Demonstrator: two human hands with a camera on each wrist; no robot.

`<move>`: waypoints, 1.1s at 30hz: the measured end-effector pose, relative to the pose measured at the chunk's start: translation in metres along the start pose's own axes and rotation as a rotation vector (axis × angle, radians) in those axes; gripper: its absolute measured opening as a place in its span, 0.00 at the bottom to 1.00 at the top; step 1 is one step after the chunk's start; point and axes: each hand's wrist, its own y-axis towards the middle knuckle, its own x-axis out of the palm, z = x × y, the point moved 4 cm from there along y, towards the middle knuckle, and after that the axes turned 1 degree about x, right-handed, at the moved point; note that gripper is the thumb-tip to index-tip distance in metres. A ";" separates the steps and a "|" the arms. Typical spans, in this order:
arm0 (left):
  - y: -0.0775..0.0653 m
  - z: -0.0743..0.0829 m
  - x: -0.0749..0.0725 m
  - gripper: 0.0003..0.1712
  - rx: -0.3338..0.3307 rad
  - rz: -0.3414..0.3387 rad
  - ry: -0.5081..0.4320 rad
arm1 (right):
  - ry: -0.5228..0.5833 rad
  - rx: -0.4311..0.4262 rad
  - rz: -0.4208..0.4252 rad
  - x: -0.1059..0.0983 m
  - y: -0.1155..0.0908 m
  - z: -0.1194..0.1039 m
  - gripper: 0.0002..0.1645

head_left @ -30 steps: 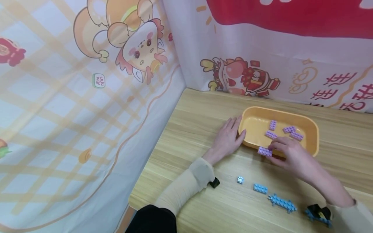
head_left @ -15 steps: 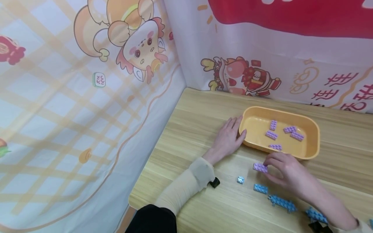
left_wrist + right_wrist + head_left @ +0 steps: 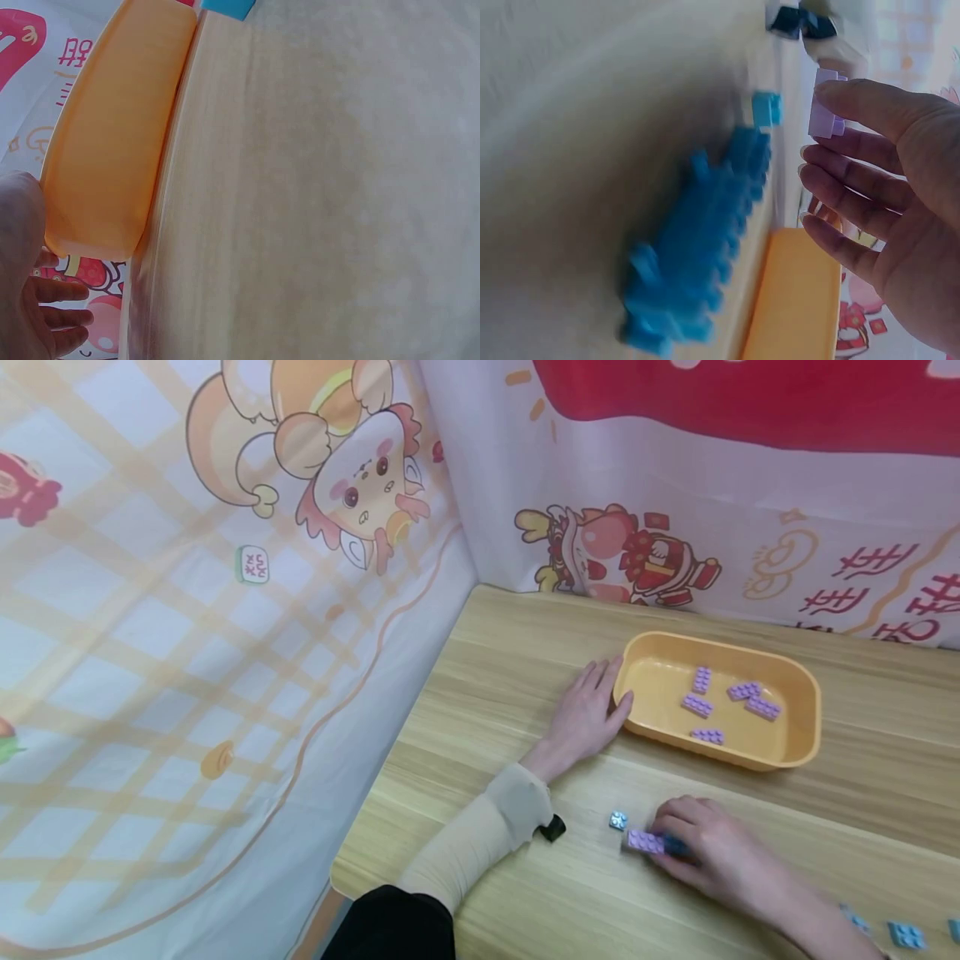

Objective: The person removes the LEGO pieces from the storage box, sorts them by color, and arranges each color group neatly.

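My right hand (image 3: 723, 852) pinches a purple toy building brick (image 3: 643, 841) low over the table, between thumb and fingers. In the right wrist view the purple brick (image 3: 826, 109) stands out past the thumb tip. A blue brick (image 3: 677, 845) shows partly behind these fingers, and a small square blue brick (image 3: 618, 820) lies just left of the purple one. My left hand (image 3: 581, 714) touches the left end of the yellow tray (image 3: 697, 747), thumb at the rim and fingers extended along the outside. Several purple bricks (image 3: 697, 706) lie inside the tray.
A longer studded blue piece (image 3: 697, 232) with side prongs lies on the table under the right hand. More blue bricks (image 3: 907, 935) lie at the lower right. Printed cloth (image 3: 360, 635) hangs along the table's left and back edges.
My right hand has carried the purple brick from the tray's front rim toward me and slightly left, down beside the blue bricks. The left hand stays at the tray.
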 end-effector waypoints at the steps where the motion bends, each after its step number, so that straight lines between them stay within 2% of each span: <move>1: 0.000 0.000 0.000 0.40 -0.001 -0.001 0.001 | 0.005 0.008 -0.015 0.002 -0.002 -0.003 0.23; 4: 0.000 0.000 0.000 0.40 0.001 -0.001 0.006 | 0.018 0.032 -0.075 0.008 -0.006 -0.011 0.22; 10: 0.000 0.000 0.000 0.40 0.000 -0.004 0.003 | 0.067 0.140 -0.302 0.019 -0.013 -0.025 0.16; 12: 0.000 0.000 0.000 0.40 -0.001 -0.003 -0.005 | 0.064 0.156 -0.341 0.022 -0.015 -0.028 0.16; 21: 0.000 0.000 0.001 0.41 -0.011 -0.012 -0.014 | 0.107 0.161 -0.456 0.036 -0.027 -0.035 0.14; 33: 0.000 0.001 0.000 0.40 -0.018 -0.007 -0.016 | 0.116 0.185 -0.475 0.042 -0.032 -0.038 0.13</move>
